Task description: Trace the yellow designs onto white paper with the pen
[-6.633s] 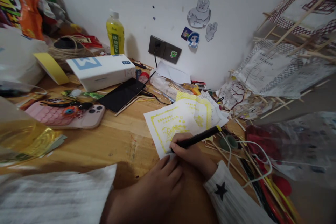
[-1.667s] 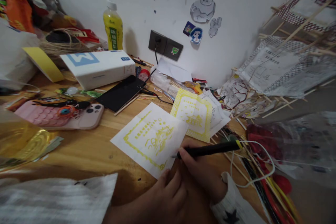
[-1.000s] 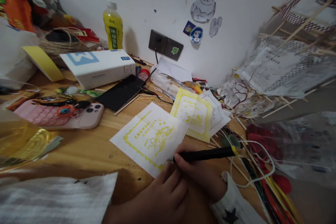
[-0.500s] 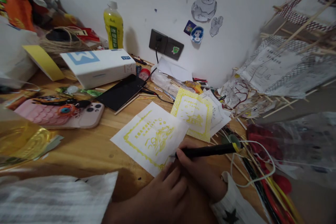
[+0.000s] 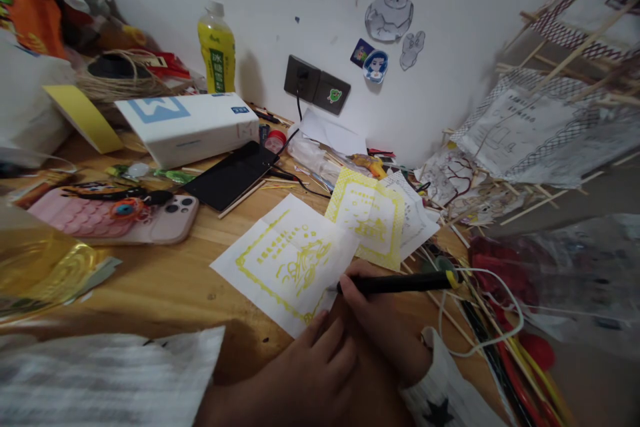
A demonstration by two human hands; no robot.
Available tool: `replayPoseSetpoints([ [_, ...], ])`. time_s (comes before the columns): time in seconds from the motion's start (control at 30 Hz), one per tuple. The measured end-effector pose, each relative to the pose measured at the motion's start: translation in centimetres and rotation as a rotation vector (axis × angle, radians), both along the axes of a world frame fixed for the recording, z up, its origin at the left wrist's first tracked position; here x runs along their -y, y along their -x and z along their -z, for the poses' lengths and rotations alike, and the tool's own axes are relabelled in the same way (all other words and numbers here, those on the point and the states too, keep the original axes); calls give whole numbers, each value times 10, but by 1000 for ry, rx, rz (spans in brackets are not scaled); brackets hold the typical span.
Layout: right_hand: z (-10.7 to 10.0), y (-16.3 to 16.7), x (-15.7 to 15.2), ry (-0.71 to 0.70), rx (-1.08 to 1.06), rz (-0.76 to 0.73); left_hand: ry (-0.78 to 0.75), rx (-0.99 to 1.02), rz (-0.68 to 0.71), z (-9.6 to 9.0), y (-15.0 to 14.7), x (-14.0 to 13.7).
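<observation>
A white paper sheet [image 5: 265,240] lies on the wooden table, bearing a yellow line drawing inside a wavy yellow border. My right hand [image 5: 373,300] grips a black marker [image 5: 400,283] with a yellow end; its tip meets the sheet near the right-hand border. At the sheet's lower corner, my left hand [image 5: 310,360] rests with fingers stretched out, fingertips on the paper's edge. Behind the sheet lies a similar yellow-bordered paper [image 5: 367,213], partly over a paper with black line work [image 5: 413,210].
To the left are a pink phone [image 5: 170,220], a black phone [image 5: 230,177] and a white box [image 5: 195,130]. A yellow drink bottle [image 5: 217,53] stands by the wall. Thin sticks and a white cable [image 5: 520,313] lie on the right, below stick frames with paper [image 5: 510,120].
My right hand and the marker have shifted slightly up and right along the border. A little more of the yellow border now shows. The left hand has hardly moved.
</observation>
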State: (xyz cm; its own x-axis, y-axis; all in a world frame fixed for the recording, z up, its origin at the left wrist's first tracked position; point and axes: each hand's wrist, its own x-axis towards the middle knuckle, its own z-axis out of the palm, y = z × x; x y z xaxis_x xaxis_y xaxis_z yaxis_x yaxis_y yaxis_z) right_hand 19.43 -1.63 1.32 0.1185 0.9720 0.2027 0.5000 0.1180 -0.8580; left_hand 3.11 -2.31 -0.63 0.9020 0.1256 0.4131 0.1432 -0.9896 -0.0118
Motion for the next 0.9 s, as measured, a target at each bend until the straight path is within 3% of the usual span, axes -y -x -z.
replayPoseSetpoints([
  [0.2,-2,-4,2,-51,15,68,-20,27,-21,2,1,3],
  [0.67,-1,-2,4,69,20,-123,-40,26,-31,2,1,0],
  [0.9,-3,-1,4,101,51,-134,-29,9,-66,-3,2,2],
])
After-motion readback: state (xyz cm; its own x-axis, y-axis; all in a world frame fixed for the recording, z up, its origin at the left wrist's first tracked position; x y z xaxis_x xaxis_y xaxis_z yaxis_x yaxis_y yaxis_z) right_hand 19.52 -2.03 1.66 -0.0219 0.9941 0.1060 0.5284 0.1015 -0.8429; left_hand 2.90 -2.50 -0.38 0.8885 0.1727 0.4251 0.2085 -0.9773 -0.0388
